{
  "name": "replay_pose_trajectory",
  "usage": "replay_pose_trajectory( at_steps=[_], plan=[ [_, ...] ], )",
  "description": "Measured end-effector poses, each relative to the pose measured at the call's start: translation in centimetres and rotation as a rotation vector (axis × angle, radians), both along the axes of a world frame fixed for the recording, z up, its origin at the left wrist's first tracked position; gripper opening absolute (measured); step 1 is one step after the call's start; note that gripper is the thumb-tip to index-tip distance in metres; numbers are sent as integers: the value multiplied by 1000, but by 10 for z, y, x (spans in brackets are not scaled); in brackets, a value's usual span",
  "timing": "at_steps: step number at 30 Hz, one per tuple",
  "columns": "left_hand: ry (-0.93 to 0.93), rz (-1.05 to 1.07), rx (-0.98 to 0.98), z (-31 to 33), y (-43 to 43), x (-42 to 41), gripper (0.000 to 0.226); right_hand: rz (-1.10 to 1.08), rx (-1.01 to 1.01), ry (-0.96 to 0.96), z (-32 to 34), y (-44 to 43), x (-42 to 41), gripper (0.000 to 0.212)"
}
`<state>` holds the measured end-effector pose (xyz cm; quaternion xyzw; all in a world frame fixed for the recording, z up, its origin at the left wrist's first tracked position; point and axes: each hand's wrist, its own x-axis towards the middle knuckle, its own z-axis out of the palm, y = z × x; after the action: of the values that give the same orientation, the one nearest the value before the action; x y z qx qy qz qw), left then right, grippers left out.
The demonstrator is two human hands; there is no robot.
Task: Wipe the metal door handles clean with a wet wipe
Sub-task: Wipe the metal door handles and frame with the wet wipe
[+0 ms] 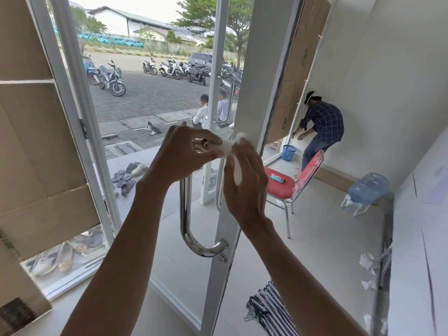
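Student: Where is the wet wipe (229, 147)?

Wearer: Stretched between my two hands, in front of the upper part of the near door handle (186, 214). I cannot tell whether it touches the metal, because my hands cover that part.

Student: State of each hand?

Wearer: My left hand (186, 154) pinches one end of the white wipe between thumb and fingertips. My right hand (246, 185), seen from its back, grasps the other end, with the thumb pressed to the wipe and the fingers raised over it.

Student: And the handles?

Wearer: The near handle is a chrome tube that runs down from under my left hand and curves into a mount on the white door frame (221, 282). A second handle (219, 195) shows on the far side of that frame, beside my right hand. A third handle (229, 103) sits on the farther door.

Student: Surroundings?

Wearer: Indoors, to the right, a red chair (278, 190) carries a flat packet (277, 177). Beyond it are a blue basket (289, 152) and a person in a checked shirt (323, 122), bent toward the wall. A water jug (368, 189) lies tilted on its stand. A striped cloth (269, 309) lies on the floor. Outdoors are shoes (128, 175), a cat (152, 128) and parked motorbikes (114, 78).
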<state>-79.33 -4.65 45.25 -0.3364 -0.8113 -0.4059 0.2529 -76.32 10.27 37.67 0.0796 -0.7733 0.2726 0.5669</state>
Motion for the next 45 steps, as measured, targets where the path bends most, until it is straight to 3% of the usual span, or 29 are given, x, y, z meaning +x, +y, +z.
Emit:
replay_pose_trajectory(
  at_steps=[4, 11, 14, 25, 31, 35, 45],
  plan=[
    [22, -29, -6, -1, 3, -3, 24, -62, 56, -13, 5, -7, -7, 29],
    [39, 53, 30, -4, -5, -5, 34, -55, -88, 21, -20, 8, 2, 32],
    [-5, -7, 44, -3, 0, -6, 30, -49, -105, 14, -13, 5, 0, 32],
    [116, -2, 102, -16, -10, -13, 25, -179, 97, -27, 9, -24, -13, 29],
    [82, 42, 162, -21, -29, -20, 29, -189, 214, -9, 10, -44, -23, 27],
    [-4, 52, 298, -19, -36, -18, 18, -157, 206, 7, 18, -60, -24, 25],
    [-31, 199, 357, -7, -74, -10, 16, 101, 62, -39, 32, -105, -30, 25]
  ],
)
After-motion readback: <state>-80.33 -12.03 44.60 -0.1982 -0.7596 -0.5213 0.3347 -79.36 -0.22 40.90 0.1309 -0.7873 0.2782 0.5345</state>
